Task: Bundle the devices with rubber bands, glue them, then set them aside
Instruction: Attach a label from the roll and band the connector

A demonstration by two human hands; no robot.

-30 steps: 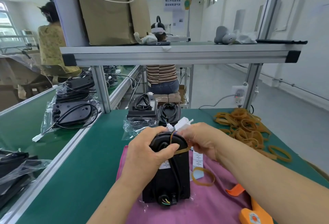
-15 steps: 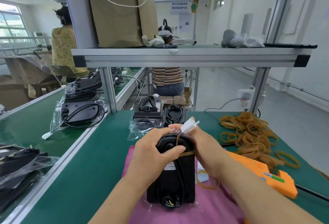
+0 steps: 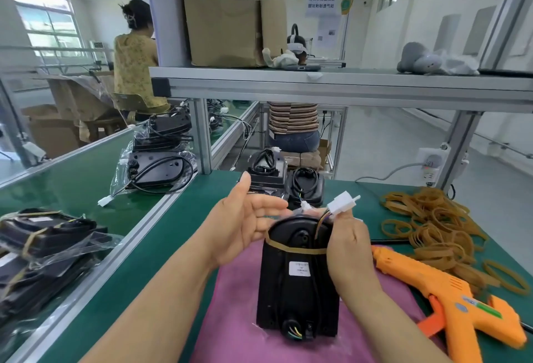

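— Black device, in the head view: how is it set against the fingers?
— It is stood on end on the pink cloth between both hands, long axis running from the wrists up to the fingertips. A rubber band is wrapped across its upper part.
— Which hand is nearer?
— The right hand: the upper right edge is gripped, fingers curled behind it, with the white connector just above them. The left hand is held flat and spread beside the upper left edge; contact cannot be told. The glue gun is laid right of the right hand, so gluing is judged next.
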